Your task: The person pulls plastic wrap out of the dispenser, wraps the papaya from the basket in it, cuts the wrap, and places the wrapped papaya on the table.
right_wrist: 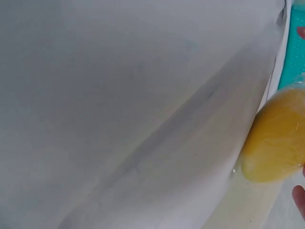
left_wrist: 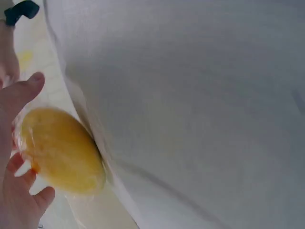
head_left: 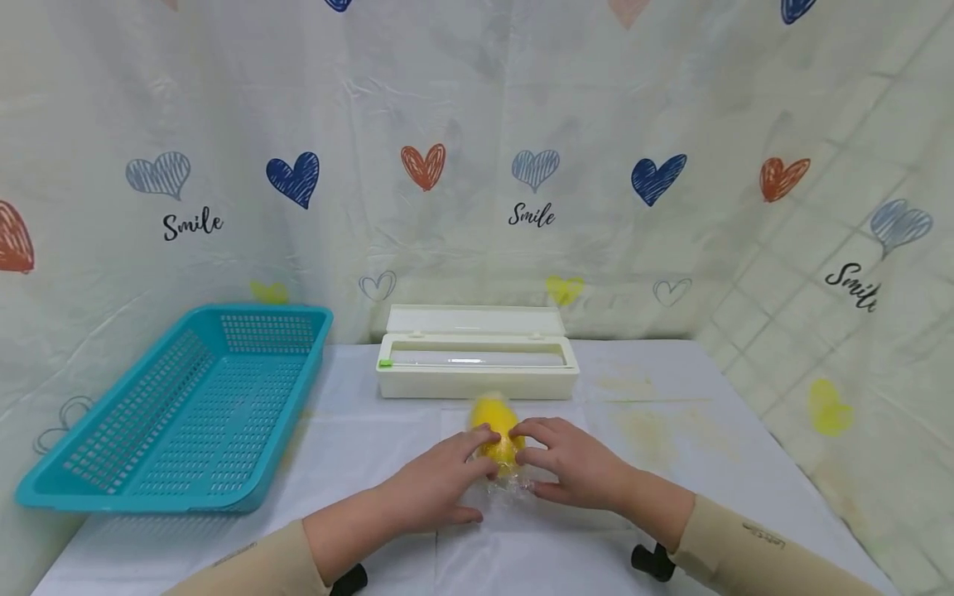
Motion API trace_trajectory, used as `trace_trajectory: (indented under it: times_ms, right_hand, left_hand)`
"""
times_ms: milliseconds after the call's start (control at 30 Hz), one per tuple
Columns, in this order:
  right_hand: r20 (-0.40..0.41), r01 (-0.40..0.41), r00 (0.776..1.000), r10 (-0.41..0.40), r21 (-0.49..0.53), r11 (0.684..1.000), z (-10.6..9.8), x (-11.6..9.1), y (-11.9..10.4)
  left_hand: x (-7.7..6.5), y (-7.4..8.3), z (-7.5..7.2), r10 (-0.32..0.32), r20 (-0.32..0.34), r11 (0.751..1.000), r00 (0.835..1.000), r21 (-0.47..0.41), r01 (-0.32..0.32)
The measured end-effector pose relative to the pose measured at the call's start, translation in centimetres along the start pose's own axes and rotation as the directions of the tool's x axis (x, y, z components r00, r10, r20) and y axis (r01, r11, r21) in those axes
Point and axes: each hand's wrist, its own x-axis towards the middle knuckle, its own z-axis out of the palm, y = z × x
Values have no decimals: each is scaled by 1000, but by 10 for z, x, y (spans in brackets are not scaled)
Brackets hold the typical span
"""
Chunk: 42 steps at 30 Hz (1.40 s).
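A yellow mango (head_left: 493, 418), covered in clear plastic film, lies on the table in front of the white box. Loose crumpled film (head_left: 508, 484) gathers at its near end. From the left, my left hand (head_left: 440, 480) touches the mango with its fingers spread and loosely bent, the thumb off to the side. My right hand (head_left: 577, 465) rests its fingertips on the opposite side, its thumb by the loose film. In the left wrist view the wrapped mango (left_wrist: 62, 150) sits beside the left fingers. The right wrist view shows the mango (right_wrist: 276, 138), with most of the right hand out of frame.
A white film-dispenser box (head_left: 477, 382) with its lid raised and a roll inside stands behind the mango. To the left is a turquoise plastic basket (head_left: 257, 484). A white cloth (head_left: 537, 563) covers the table, and a heart-printed curtain (head_left: 477, 248) hangs behind.
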Motion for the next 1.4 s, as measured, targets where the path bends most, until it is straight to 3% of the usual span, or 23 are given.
trace_trajectory:
  times_ms: [200,267,400,500,567,667,733,800,867,1000,1067,1133,1267,1400]
  right_hand:
    - [-72,-75,994,81,81,994,1,3,-4]
    - [-75,-108,990,119,128,986,0,3,-5]
    - [-34,-196,977,211,262,945,-4,4,-6]
    - [6,-252,964,267,354,901,-7,5,-6]
    - [17,-267,959,282,377,887,-8,5,-5]
    - [1,-247,965,262,339,908,-8,7,-7]
    - [-18,-235,968,252,302,924,-7,9,-10]
    - [-24,-246,964,265,305,920,-8,11,-13]
    - [-8,-292,949,316,362,885,-9,13,-15]
    - [69,-407,899,432,497,767,-11,14,-15]
    - [83,-428,887,455,520,739,-11,15,-15]
    - [83,-430,886,457,518,739,-12,16,-15]
    - [52,-402,899,434,489,774,-12,18,-15]
    - [45,-380,911,411,481,790,-9,19,-14]
  left_hand:
    - [10,6,3,-4,-141,1000,990,17,6]
    - [11,7,1,-15,-153,1000,988,-14,13]
    - [8,8,-7,-97,-91,984,991,-161,81]
    - [6,7,-12,-168,-48,949,985,-277,148]
    - [6,6,-14,-201,-41,926,979,-334,176]
    - [7,6,-17,-244,-42,893,969,-399,207]
    - [8,6,-17,-262,-45,885,964,-410,221]
    - [9,7,-17,-266,-48,888,963,-401,226]
    - [10,8,-18,-258,-46,898,965,-379,222]
    - [10,6,-19,-232,-40,909,972,-364,202]
    - [10,5,-18,-230,-35,905,973,-375,201]
    - [9,3,-17,-240,-33,903,970,-374,211]
    - [9,0,-17,-296,-74,900,952,-356,252]
    - [10,-1,-19,-344,-86,879,935,-379,289]
